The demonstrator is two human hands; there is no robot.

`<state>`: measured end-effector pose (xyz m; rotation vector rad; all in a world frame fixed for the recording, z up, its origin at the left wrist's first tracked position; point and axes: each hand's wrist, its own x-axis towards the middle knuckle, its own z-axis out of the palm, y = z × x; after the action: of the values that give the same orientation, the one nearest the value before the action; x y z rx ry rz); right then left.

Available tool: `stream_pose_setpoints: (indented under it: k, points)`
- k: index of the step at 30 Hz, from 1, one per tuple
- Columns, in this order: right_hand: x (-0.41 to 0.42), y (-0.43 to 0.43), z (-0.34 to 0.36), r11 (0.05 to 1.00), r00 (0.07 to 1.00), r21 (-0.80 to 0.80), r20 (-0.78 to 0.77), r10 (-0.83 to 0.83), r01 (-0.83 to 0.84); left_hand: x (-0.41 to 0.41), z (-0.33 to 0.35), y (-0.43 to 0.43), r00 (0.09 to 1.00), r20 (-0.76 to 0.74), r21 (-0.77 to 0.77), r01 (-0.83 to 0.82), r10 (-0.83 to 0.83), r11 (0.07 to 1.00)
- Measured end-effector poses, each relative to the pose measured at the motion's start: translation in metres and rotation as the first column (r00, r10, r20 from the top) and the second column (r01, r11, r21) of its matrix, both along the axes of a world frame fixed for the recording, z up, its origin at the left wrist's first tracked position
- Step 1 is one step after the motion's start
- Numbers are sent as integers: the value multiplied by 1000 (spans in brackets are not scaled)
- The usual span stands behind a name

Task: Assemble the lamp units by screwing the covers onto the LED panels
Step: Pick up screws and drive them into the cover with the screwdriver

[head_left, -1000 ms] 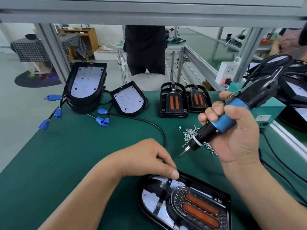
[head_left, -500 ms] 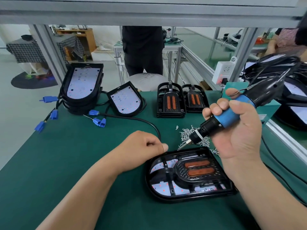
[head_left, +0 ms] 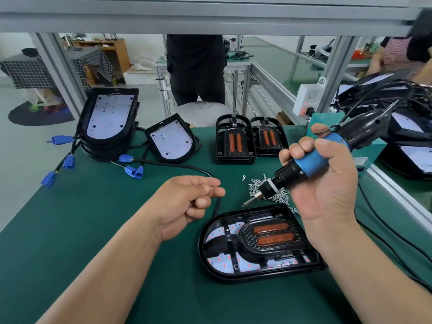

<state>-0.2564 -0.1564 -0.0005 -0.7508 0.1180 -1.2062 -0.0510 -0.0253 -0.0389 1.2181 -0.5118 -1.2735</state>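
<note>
Head view. We see the left hand hovering over the desk, fingers loosely curled and empty. The right hand grips the screwdriver, bit slanting down-left. One lamp unit lies flat near us, long axis left-right, rounded end left. Behind it are two cover stacks and one screw pile.

Green bench bears lamp unit, screws, 2 cover stacks, LED panels.
</note>
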Motion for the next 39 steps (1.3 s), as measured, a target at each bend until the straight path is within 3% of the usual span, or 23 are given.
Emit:
stream_pose_setpoints:
  k: [10, 20, 34, 39]
  points:
    - [-1, 0, 1, 1000, 1000, -2, -14, -17, 17, -2, 2, 6, 971, -183, -153, 126, -153, 980]
    - [0, -1, 0, 1000, 1000, 11, -13, -19, 19, -6, 3, 6, 984, -22, -115, 175, -179, 978]
    - [1, 4, 7, 999, 999, 27, 12, -45, 45, -4, 0, 7, 974, -48, -183, 208, -220, 961]
    - [2, 9, 13, 998, 995, 32, 73, -65, 63, -3, 0, 8, 963, 60, -180, 270, -263, 946]
